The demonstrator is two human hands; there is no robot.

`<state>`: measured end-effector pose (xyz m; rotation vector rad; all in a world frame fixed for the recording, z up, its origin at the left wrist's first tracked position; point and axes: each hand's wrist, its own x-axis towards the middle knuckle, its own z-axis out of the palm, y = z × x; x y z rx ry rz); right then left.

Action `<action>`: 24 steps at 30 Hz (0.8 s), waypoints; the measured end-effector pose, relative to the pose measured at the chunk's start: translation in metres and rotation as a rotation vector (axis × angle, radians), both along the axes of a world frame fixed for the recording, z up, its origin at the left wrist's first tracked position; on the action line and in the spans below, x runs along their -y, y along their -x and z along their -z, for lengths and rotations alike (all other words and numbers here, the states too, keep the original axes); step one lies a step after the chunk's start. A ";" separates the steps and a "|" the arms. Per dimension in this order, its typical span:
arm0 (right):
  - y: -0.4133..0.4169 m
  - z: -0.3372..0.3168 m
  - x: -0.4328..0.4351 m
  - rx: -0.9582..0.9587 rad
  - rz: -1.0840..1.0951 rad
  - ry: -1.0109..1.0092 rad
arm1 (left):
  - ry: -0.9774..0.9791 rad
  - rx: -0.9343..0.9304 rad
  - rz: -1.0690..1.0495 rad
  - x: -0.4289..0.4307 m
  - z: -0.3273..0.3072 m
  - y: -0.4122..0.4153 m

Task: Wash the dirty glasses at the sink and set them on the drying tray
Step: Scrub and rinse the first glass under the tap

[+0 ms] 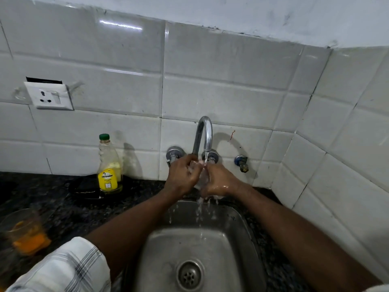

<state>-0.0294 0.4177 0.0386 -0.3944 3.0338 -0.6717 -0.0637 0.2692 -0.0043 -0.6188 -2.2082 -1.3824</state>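
A clear glass (201,178) is held under the running tap (205,135), above the back of the steel sink (237,232). My left hand (183,175) wraps its left side and rim. My right hand (220,182) grips it from the right and below. Water runs over the glass and both hands and drips into the sink. Most of the glass is hidden by my fingers. A second glass (25,230) with orange residue stands on the dark counter at the far left.
A dish soap bottle (109,167) with a green cap stands on the black granite counter (63,199), left of the tap. A small valve (242,163) sticks out of the tiled wall on the right. A wall socket (49,98) is at upper left. The sink drain (189,275) is near the bottom.
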 end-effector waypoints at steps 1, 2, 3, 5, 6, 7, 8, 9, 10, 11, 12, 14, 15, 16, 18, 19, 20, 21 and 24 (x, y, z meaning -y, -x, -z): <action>0.000 0.003 0.003 -0.045 0.028 -0.069 | 0.022 0.040 -0.018 -0.004 -0.001 0.003; 0.001 0.006 0.006 -0.114 0.067 -0.185 | 0.061 0.128 -0.067 -0.009 -0.004 0.007; 0.000 0.010 0.009 -0.208 0.106 -0.304 | 0.080 0.225 -0.128 -0.014 -0.008 0.009; 0.001 0.016 0.010 -0.329 0.136 -0.395 | 0.065 0.319 -0.181 -0.017 -0.011 0.012; -0.001 0.013 0.008 -0.315 0.120 -0.365 | 0.032 0.277 -0.150 -0.015 -0.009 0.011; -0.001 0.009 0.005 -0.246 0.092 -0.260 | 0.006 0.189 -0.103 -0.012 -0.007 0.008; -0.002 0.002 0.002 -0.140 0.061 -0.117 | -0.001 0.086 -0.046 -0.008 -0.004 0.005; -0.003 -0.002 0.000 -0.027 0.024 0.009 | 0.016 0.001 0.000 -0.004 -0.002 0.000; -0.005 -0.004 -0.001 0.041 0.006 0.070 | 0.038 -0.041 0.025 -0.003 -0.001 0.000; -0.005 -0.002 0.001 0.029 0.027 0.048 | 0.054 -0.034 0.022 -0.005 -0.003 0.001; -0.004 0.002 0.003 -0.030 0.072 -0.031 | 0.071 0.026 -0.011 -0.009 -0.007 0.004; -0.004 0.009 0.008 -0.197 0.133 -0.234 | 0.128 0.187 -0.114 -0.017 -0.017 0.009; -0.003 0.012 0.008 -0.236 0.136 -0.274 | 0.137 0.229 -0.140 -0.019 -0.017 0.012; -0.003 0.011 0.006 -0.230 0.133 -0.270 | 0.131 0.221 -0.141 -0.019 -0.016 0.010; -0.003 0.005 -0.001 -0.110 0.099 -0.118 | 0.075 0.103 -0.060 -0.014 -0.009 0.005; -0.004 0.001 -0.004 -0.020 0.071 0.011 | 0.063 0.035 0.001 -0.010 -0.003 0.003; -0.005 -0.001 -0.005 0.053 0.052 0.116 | 0.078 -0.003 0.040 -0.007 0.000 0.002; -0.007 0.000 -0.004 0.068 0.054 0.144 | 0.098 -0.022 0.057 -0.006 0.001 0.002; -0.008 0.009 0.005 -0.144 0.136 -0.166 | 0.138 0.141 -0.056 -0.016 -0.008 0.008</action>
